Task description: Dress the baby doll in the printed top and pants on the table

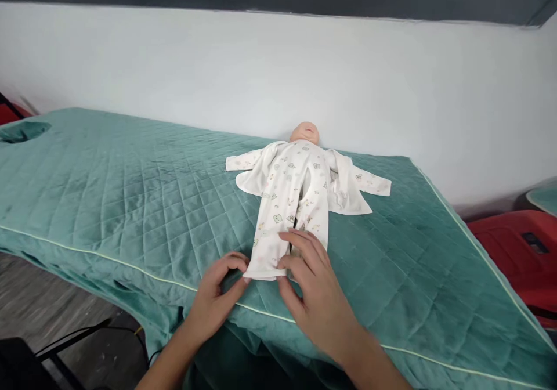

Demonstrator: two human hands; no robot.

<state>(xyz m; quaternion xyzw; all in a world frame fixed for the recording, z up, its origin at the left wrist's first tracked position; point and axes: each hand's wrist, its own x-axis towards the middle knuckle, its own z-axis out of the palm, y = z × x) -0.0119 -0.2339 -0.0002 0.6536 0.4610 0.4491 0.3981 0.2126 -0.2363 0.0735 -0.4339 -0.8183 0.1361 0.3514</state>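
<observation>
A baby doll lies on its back on a green quilted table cover, head toward the wall. It wears a white printed romper with both sleeves spread out. My left hand pinches the cuff of the romper's left-side leg near the cover's front edge. My right hand rests on the lower ends of the romper legs, fingers curled over the cloth. The doll's legs are hidden inside the garment.
A white wall runs behind the table. A face hole shows at the cover's far left end. A red object stands at the right. Dark cables and a wooden floor lie below at the left.
</observation>
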